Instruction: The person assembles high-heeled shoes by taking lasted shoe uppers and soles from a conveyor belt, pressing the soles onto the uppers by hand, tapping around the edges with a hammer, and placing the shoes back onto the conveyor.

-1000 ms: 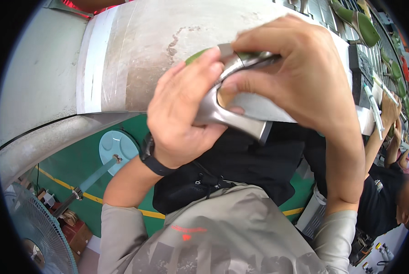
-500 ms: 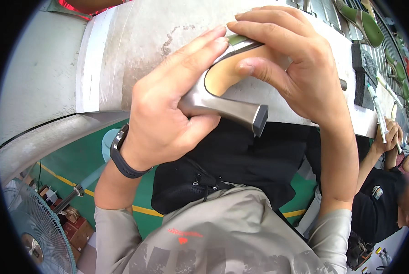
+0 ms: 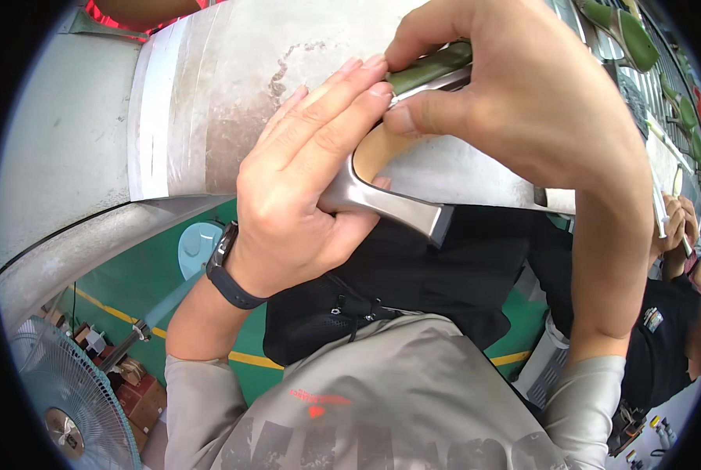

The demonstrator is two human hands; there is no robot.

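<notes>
1. Both hands are closed on one high-heeled shoe [image 3: 382,196], held up over the near edge of a grey worktable [image 3: 209,117].
2. Left hand [image 3: 303,196] grips the shoe from below and behind: the palm cups the heel end, and the fingers [image 3: 327,125] lie stretched flat along its side, pressed together.
3. Right hand [image 3: 522,102] comes from above, its thumb and forefinger pinching the green upper edge of the shoe at the top.
4. Only parts of the shoe show between the hands: a metallic silver back, a tan insole and a silver block heel with a dark tip, which points right and slightly down.
5. Around the left wrist sits a black watch [image 3: 227,270].
6. Beneath the hands are the person's grey printed shirt [image 3: 382,392] and a black bag [image 3: 413,290] in the lap.
7. At lower left a standing fan [image 3: 61,407] stands on the green floor [image 3: 115,282], which is marked with a yellow line.
8. Along the table's far right edge lie several more green shoes [image 3: 624,31] in a row.
9. Another person [image 3: 679,313] in a black top sits at the right, hands raised near the table edge; what they hold is too small to tell.
</notes>
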